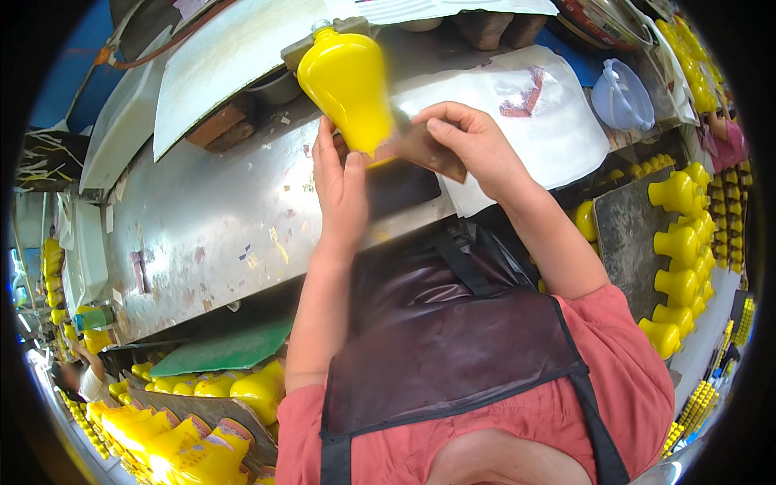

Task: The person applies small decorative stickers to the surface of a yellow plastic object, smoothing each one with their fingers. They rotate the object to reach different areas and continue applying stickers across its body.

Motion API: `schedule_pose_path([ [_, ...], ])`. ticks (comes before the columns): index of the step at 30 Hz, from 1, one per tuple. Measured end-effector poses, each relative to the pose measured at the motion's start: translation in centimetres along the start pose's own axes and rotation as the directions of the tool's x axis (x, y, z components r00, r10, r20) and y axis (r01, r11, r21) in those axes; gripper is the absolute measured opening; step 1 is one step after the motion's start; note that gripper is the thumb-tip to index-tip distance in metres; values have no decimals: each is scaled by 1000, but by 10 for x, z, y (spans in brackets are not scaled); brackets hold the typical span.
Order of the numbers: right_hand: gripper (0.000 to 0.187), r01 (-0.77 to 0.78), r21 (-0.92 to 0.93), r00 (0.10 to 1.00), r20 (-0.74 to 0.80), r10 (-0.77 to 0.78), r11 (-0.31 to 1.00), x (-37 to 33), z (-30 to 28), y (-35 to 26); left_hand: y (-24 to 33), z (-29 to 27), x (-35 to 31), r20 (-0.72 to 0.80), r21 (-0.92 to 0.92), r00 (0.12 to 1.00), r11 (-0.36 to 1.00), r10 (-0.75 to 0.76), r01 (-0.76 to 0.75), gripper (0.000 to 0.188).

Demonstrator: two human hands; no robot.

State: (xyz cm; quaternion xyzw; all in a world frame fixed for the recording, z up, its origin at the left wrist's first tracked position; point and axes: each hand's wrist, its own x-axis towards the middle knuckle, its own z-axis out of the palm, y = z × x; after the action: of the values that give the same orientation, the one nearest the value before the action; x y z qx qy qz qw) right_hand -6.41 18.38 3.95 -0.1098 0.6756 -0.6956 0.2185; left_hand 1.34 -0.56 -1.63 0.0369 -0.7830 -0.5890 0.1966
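A glossy yellow vase (343, 89) leans with one end against a dark block (295, 55) at the table's far side. My left hand (342, 182) holds its near end, fingers curled behind it and thumb on the near side. A pinkish patterned band (384, 151) shows at that near end. In my right hand (477, 145) is a flat brown scraper (436, 152), pinched between thumb and fingers. Its left edge is at the patterned band, and blur there hides whether it touches. The rim facing me is partly hidden by my left hand.
On the metal table (202, 218) lies white paper (558, 137) with a patterned strip (524, 93). A pale blue basket (622, 95) stands right. Yellow vases (679, 250) line a board at right; banded ones (178, 440) stand lower left, near a green board (222, 352). Another person (93, 380) is far left.
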Motion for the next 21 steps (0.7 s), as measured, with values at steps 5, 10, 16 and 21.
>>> schedule_pose_path([
  [5, 55, -99, -352, 994, 1, 107, 931, 8, 9, 7, -6, 5, 6, -29, 98, 1000, 995, -7, 10, 75],
  [10, 61, 42, -493, 991, 131, 26, 869, 15, 21, 8, -8, 1, 3, 14, 126, 1000, 992, 6, -7, 77],
  [16, 57, -75, -333, 978, 158, 134, 940, 18, 20, 4, -12, 2, 7, -3, 19, 999, 999, -49, 49, 76],
  [21, 54, 0, -498, 988, 131, 76, 867, 17, 23, 6, -11, 7, 4, -4, 280, 998, 959, 55, -51, 69],
])
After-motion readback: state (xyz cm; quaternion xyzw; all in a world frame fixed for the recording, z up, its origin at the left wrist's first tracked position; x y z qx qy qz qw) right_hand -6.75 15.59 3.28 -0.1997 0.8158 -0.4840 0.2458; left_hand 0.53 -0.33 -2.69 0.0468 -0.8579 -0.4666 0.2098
